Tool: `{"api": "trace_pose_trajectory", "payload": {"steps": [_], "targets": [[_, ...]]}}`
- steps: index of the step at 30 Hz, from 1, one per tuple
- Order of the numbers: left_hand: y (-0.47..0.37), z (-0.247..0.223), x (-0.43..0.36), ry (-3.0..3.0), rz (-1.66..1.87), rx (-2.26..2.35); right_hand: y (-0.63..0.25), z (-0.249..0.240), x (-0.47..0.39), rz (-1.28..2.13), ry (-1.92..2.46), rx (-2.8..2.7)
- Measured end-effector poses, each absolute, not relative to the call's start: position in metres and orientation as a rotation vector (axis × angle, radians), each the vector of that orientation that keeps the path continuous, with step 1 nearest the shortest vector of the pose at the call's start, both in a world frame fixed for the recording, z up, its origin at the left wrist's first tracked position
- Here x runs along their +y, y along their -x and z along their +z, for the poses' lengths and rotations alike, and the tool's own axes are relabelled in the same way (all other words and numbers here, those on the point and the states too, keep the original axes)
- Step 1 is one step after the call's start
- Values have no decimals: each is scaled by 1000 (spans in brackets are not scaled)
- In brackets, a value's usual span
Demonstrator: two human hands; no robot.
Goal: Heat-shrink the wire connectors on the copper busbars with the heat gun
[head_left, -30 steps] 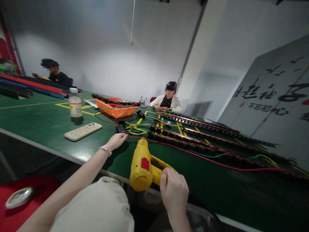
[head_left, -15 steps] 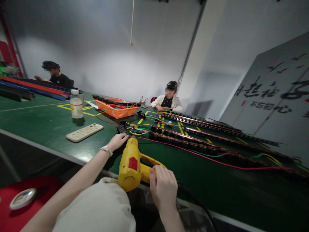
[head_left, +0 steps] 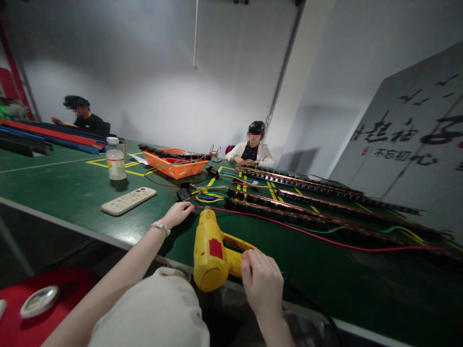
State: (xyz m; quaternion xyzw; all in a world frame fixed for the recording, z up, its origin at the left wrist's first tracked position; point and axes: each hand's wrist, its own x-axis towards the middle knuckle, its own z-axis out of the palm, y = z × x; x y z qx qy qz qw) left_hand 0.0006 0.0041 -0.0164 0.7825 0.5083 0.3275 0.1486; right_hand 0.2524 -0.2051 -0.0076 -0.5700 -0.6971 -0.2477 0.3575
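Observation:
My right hand (head_left: 263,279) is wrapped round the handle of a yellow heat gun (head_left: 211,255) with a red label. The gun's nozzle points away from me, toward the end of a red wire (head_left: 260,218). My left hand (head_left: 179,213) rests at the table with its fingers pinched at the left end of that wire, in front of a black connector (head_left: 183,194). Yellow, blue and green wires (head_left: 210,196) run from the connectors to long dark strips with copper-coloured windings (head_left: 282,208).
On the green table (head_left: 72,193) are a phone (head_left: 129,201), a bottle (head_left: 115,164) and an orange basket (head_left: 177,168) holding dark parts. Red and blue bars (head_left: 68,137) lie at the far left. Two people (head_left: 253,149) sit beyond the table.
The heat gun and my right hand have moved right, so the nozzle is farther from my left hand. My left hand stays at the wire's end.

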Motion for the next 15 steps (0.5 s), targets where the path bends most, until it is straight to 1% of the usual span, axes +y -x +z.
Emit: {"api": "trace_pose_trajectory", "payload": {"steps": [15], "targets": [[-1, -9, -4, -2233, 921, 1460, -328, -13, -225, -821, 1548, -1707]]}}
